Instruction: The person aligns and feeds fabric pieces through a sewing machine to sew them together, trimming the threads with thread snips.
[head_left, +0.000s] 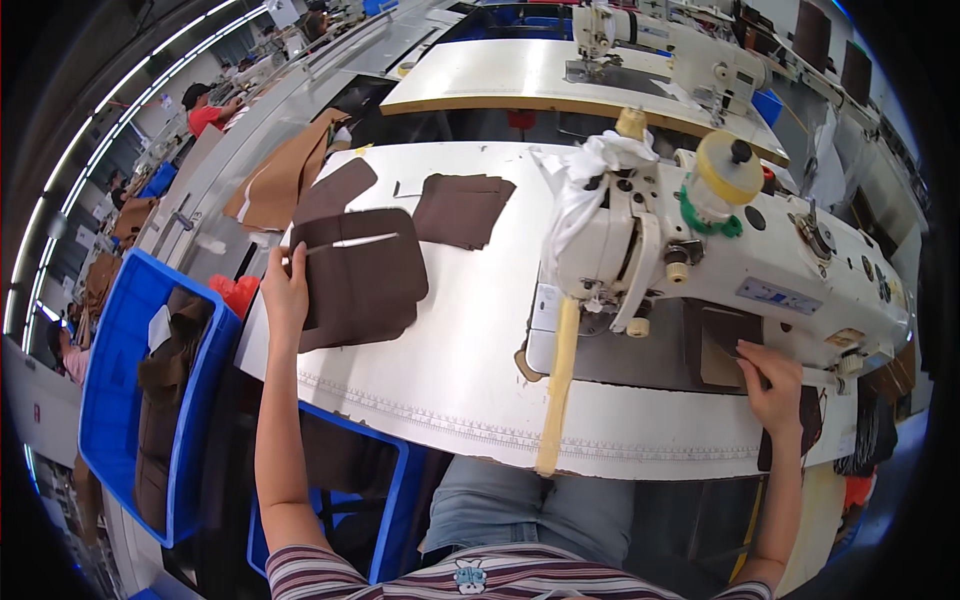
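My left hand pinches the left edge of a dark brown panel, which has rounded corners and a pale slit near its top. The panel is held over the left part of the white sewing table, with more brown pieces under it. On the right, my right hand is closed, its fingertips at the edge of a small brown piece lying below the sewing machine's arm. A white sewing machine stands between my hands. Whether several layers lie under my right fingertips is hard to tell.
A stack of brown pieces lies behind the held panel. A yellow strip hangs down the table's front. Blue bins with brown material stand to the left and below the table. Another sewing table is beyond. A person in red sits far left.
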